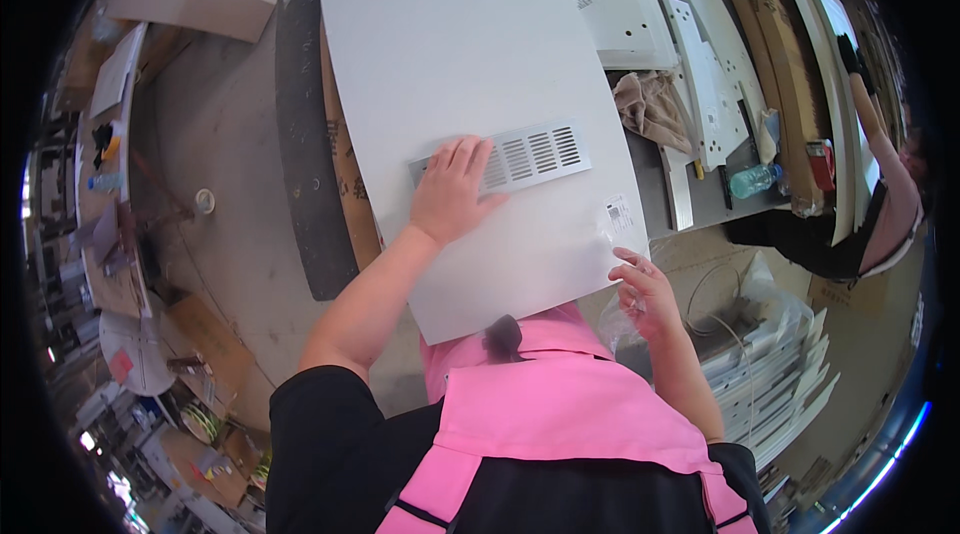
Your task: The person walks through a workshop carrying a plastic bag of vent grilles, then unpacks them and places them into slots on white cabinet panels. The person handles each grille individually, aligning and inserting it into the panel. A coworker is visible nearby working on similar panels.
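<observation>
A long white panel point(480, 54) lies in front of me, its near end close to my pink apron point(570, 409). On it, slightly slanted, rests a silver slotted vent grille point(535, 154). My left hand point(455, 192) lies flat over the grille's left end, fingers stretched out, covering some slots. Beside the panel's lower right edge is my right hand point(645, 294), fingers curled around something small and pale that I cannot make out. Just above its fingertips, a printed paper label point(619, 213) sits on the panel.
To the right, a table holds drilled white boards point(690, 64), a brown cloth point(652, 109), a plastic bottle point(755, 180) and long cardboard packages point(765, 44). Another person's arm point(872, 119) reaches in at far right. White strips point(770, 394) are stacked below. A dark board point(305, 134) lies left.
</observation>
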`<action>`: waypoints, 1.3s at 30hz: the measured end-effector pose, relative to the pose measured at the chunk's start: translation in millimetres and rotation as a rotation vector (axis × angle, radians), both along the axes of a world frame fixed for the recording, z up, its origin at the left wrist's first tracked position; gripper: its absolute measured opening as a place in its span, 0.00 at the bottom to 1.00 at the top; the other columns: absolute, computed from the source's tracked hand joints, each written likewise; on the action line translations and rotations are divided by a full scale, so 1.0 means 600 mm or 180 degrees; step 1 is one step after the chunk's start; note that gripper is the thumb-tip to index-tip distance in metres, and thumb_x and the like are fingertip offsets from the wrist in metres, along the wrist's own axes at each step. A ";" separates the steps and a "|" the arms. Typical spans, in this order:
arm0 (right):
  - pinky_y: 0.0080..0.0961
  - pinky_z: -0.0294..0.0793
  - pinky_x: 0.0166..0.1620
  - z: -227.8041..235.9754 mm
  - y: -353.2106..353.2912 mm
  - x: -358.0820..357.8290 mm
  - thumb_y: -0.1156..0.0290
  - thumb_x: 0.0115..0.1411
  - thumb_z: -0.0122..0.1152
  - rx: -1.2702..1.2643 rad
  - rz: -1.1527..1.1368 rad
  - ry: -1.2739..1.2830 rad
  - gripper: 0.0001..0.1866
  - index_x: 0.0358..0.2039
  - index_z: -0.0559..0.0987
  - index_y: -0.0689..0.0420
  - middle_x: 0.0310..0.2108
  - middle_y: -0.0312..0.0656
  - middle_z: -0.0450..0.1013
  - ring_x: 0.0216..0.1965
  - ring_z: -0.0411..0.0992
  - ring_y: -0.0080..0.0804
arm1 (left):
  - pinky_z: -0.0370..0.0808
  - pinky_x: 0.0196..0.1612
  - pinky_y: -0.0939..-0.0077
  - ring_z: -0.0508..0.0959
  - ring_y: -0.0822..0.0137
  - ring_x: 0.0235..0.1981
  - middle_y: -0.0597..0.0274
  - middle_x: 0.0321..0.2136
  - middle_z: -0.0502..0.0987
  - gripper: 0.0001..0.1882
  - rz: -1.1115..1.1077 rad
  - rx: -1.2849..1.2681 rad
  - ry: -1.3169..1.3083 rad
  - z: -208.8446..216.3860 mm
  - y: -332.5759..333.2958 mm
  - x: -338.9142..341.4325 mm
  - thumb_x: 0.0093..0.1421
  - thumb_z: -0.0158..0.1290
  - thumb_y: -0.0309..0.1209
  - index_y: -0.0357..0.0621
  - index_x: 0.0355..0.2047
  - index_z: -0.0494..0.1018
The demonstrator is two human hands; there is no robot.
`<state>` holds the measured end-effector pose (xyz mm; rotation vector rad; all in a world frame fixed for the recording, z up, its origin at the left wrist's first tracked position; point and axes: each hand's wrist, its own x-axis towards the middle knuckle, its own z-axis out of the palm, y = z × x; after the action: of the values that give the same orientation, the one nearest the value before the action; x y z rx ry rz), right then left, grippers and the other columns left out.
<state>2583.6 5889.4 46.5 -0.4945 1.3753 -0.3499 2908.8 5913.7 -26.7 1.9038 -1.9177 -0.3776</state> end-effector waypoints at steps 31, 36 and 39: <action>0.18 0.67 0.34 -0.077 -0.188 0.091 0.72 0.55 0.59 -0.1227 0.1216 0.0299 0.26 0.56 0.70 0.60 0.40 0.37 0.73 0.33 0.68 0.20 | 0.67 0.55 0.63 0.69 0.58 0.50 0.59 0.50 0.68 0.36 0.0137 -0.0278 0.0083 0.011 -0.001 -0.006 0.39 0.68 0.36 0.46 0.52 0.72; 0.15 0.64 0.27 -0.101 -0.199 0.124 0.73 0.56 0.61 -0.2119 0.1802 0.0707 0.27 0.57 0.69 0.59 0.31 0.31 0.71 0.24 0.64 0.15 | 0.66 0.56 0.62 0.68 0.57 0.51 0.59 0.52 0.67 0.36 0.0216 -0.0228 0.0054 0.008 0.000 -0.010 0.40 0.67 0.37 0.47 0.53 0.72; 0.22 0.70 0.37 -0.095 -0.202 0.136 0.69 0.54 0.62 -0.2138 0.2109 0.0943 0.29 0.57 0.69 0.57 0.31 0.37 0.71 0.33 0.70 0.24 | 0.64 0.58 0.61 0.67 0.57 0.54 0.59 0.54 0.66 0.36 0.0217 -0.0188 0.0067 0.006 0.000 -0.011 0.42 0.66 0.39 0.48 0.54 0.71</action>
<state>2665.3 5767.9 -10.7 -1.5607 1.2666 -0.1836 2902.4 5913.8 -23.2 1.9137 -1.8251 -0.3158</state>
